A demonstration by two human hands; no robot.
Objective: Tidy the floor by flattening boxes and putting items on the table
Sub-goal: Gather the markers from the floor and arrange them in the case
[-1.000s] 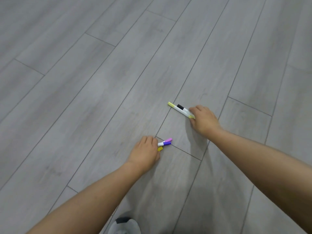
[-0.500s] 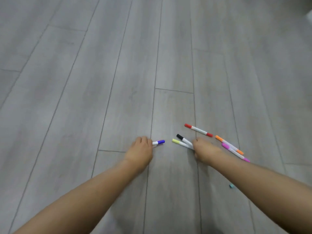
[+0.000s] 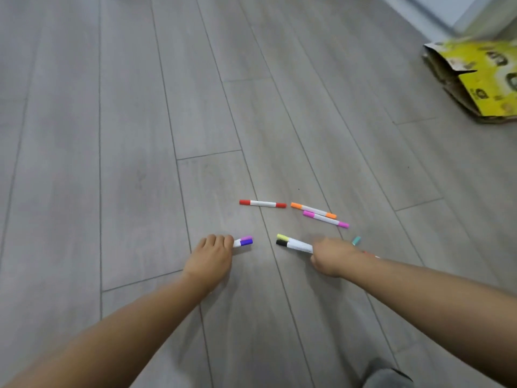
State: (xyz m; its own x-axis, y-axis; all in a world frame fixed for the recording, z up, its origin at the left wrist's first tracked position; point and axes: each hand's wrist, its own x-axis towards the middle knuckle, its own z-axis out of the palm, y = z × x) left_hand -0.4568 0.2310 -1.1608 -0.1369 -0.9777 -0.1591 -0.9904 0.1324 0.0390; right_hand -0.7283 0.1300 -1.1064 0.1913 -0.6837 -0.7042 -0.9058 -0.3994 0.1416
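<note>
Grips the purple and lilac markers [image 3: 244,241] in the left hand [image 3: 211,257], fingers curled over the barrels, only the capped ends protruding to the right. Grips the yellow and black markers [image 3: 293,243] in the right hand [image 3: 333,257], fingers curled, caps pointing left; possibly traps a thin reddish item behind the wrist, though blur prevents confirmation. Holds both hands low over the grey plank floor [image 3: 140,135], apart from each other. Beyond the hands, loose on the floor: red marker [image 3: 262,203] furthest left, orange marker [image 3: 313,210] to its right, pink marker [image 3: 326,219] just beside the orange one and roughly parallel. Just beside the right hand: small teal piece [image 3: 356,240]. At far right, well apart from the markers: yellow printed cardboard box [image 3: 481,79], one flapped end open, lying on the floor.
</note>
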